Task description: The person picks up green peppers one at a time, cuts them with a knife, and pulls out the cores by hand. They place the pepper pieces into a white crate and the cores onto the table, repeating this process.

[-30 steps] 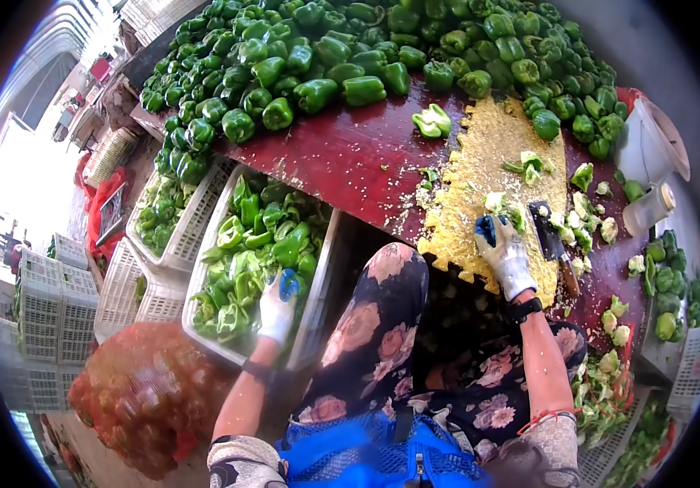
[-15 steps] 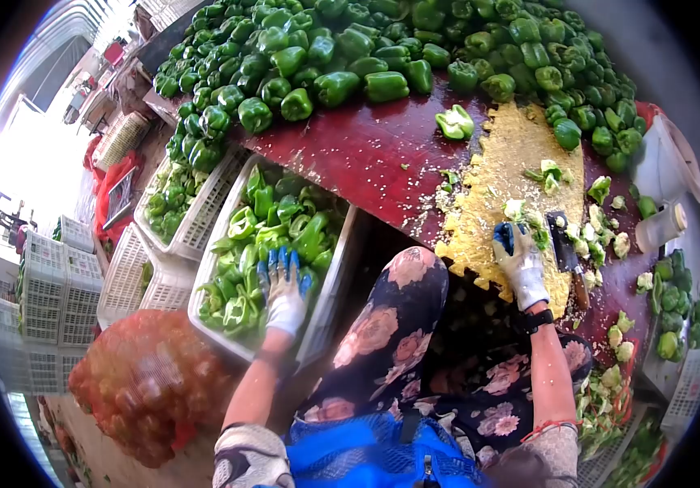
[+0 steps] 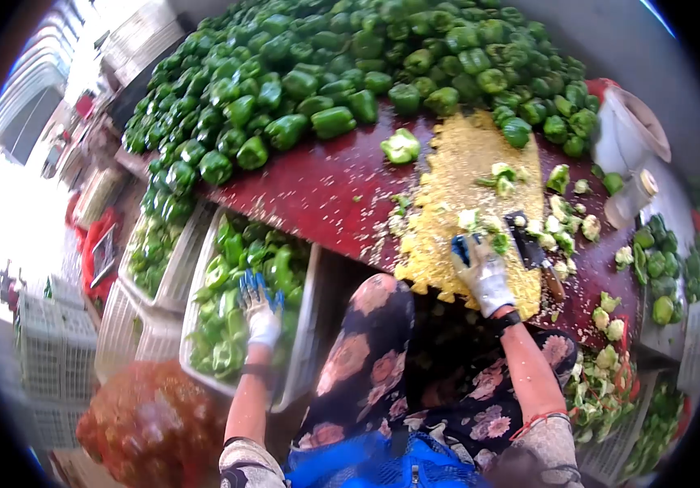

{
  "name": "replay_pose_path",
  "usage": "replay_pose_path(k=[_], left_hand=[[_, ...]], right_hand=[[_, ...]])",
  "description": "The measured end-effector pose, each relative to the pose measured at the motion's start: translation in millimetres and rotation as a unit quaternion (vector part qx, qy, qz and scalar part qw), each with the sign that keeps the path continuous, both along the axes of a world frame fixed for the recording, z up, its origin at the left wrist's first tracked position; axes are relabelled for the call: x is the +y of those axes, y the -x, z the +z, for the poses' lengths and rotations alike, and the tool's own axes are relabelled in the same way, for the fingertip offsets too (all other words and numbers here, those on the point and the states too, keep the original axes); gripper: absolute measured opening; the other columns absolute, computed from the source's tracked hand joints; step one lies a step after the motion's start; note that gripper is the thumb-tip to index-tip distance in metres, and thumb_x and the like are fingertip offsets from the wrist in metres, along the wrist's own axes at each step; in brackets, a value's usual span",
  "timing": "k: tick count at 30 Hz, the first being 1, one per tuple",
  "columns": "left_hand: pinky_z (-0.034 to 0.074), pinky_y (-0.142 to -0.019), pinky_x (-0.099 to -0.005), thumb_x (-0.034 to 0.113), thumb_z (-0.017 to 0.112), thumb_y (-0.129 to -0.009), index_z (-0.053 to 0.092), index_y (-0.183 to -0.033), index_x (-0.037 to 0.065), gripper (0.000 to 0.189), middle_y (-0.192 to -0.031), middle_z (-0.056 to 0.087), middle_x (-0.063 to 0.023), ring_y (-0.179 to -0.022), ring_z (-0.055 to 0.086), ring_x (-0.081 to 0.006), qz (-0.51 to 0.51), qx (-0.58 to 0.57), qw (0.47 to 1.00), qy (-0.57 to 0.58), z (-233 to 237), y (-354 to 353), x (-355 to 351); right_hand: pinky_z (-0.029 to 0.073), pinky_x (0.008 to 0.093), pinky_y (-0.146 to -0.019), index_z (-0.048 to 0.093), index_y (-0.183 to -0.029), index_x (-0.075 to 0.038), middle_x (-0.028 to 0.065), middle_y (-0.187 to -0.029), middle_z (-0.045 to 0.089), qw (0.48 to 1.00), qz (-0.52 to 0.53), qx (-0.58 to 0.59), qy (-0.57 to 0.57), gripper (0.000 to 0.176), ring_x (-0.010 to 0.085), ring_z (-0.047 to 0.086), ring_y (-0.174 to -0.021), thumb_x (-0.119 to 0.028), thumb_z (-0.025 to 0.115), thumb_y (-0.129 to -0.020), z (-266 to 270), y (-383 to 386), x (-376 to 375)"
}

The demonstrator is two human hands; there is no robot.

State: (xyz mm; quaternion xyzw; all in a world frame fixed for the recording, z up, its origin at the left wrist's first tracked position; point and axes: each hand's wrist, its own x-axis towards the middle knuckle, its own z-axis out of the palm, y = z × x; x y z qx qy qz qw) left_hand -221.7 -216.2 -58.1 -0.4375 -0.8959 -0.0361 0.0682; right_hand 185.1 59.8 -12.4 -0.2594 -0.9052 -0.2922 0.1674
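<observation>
My left hand (image 3: 260, 313), in a white glove with blue fingertips, is over a white crate (image 3: 315, 285). Its fingers are spread above cut green peppers (image 3: 212, 346) that fill the crate. My right hand (image 3: 482, 272), gloved the same way, rests on a yellow mat (image 3: 439, 183) with its fingers curled; I cannot tell what they hold. Pale pepper cores (image 3: 468, 220) are right at its fingertips. Just right of that hand is a knife (image 3: 526, 241) with a dark, broad blade and a wooden handle. One cut pepper (image 3: 401, 146) sits on the red tabletop (image 3: 309, 191).
Whole green peppers (image 3: 334, 122) are heaped along the table's far side. More cores and seeds scatter to the right, near a clear container (image 3: 631, 199) and a white bucket (image 3: 630, 130). At left are another pepper crate (image 3: 179, 260), stacked crates (image 3: 57, 337) and a red mesh sack (image 3: 151, 423).
The view has swung to the right, so the table and crates appear further left. My left hand has lifted off the peppers slightly; my right hand stays beside the knife on the mat.
</observation>
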Motion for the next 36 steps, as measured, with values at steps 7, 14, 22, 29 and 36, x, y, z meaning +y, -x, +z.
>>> replay_pose_path(k=[7,14,22,29,36], left_hand=[[0.016,-0.119,-0.0498,0.042,0.063,-0.086,0.055,-0.133,0.005,0.06,-0.144,0.046,-0.0185,-0.138,0.035,-0.0392,0.008,-0.028,0.995,-0.09,50.2,7.1,45.8],[0.03,-0.112,-0.0501,0.035,0.073,-0.081,0.048,-0.139,0.01,0.067,-0.15,0.038,-0.0156,-0.138,0.035,-0.037,-0.277,-0.101,0.927,-0.234,110.7,-49.6,251.4],[0.032,-0.112,-0.0489,0.059,0.071,-0.076,0.024,-0.153,0.008,0.103,-0.151,0.035,-0.0214,-0.138,0.036,-0.0375,-0.158,-0.151,0.976,-0.007,79.0,-88.3,415.6],[0.045,-0.1,-0.045,0.043,0.084,-0.066,0.043,-0.139,-0.001,0.094,-0.129,0.053,-0.0268,-0.116,0.056,-0.0418,-0.222,-0.167,0.956,-0.096,75.8,-84.0,391.7],[0.054,-0.093,-0.0325,0.018,0.088,-0.069,0.042,-0.14,0.0,0.086,-0.125,0.059,-0.015,-0.105,0.064,-0.0221,-0.316,-0.375,0.859,-0.148,140.0,-163.8,295.1]], right_hand=[[0.051,0.0471,-0.079,0.059,-0.118,-0.01,0.0196,-0.095,0.064,0.894,-0.111,0.225,0.371,0.037,0.037,0.064,-0.086,-0.036,0.058,-0.093,45.6,19.1,-16.4],[0.052,0.0435,-0.069,0.064,-0.113,-0.007,0.0163,-0.089,0.064,0.892,-0.081,0.27,0.354,0.037,0.0325,0.065,-0.079,-0.034,0.067,-0.088,51.7,19.9,-17.0],[0.052,0.0455,-0.081,0.041,-0.142,-0.009,0.0231,-0.109,0.062,0.859,-0.165,0.182,0.45,0.062,0.039,0.063,-0.097,-0.039,0.061,-0.091,51.4,15.3,8.5],[0.032,0.0442,-0.114,0.021,-0.153,-0.008,0.0287,-0.145,0.039,0.72,-0.257,0.313,0.563,0.077,0.0402,0.042,-0.133,-0.045,0.055,-0.095,73.7,-6.7,18.9],[0.056,0.0407,-0.083,0.033,-0.146,-0.007,0.0177,-0.128,0.055,0.394,0.042,0.516,0.759,0.077,0.0289,0.063,-0.106,-0.053,0.061,-0.091,67.8,7.9,11.3]])
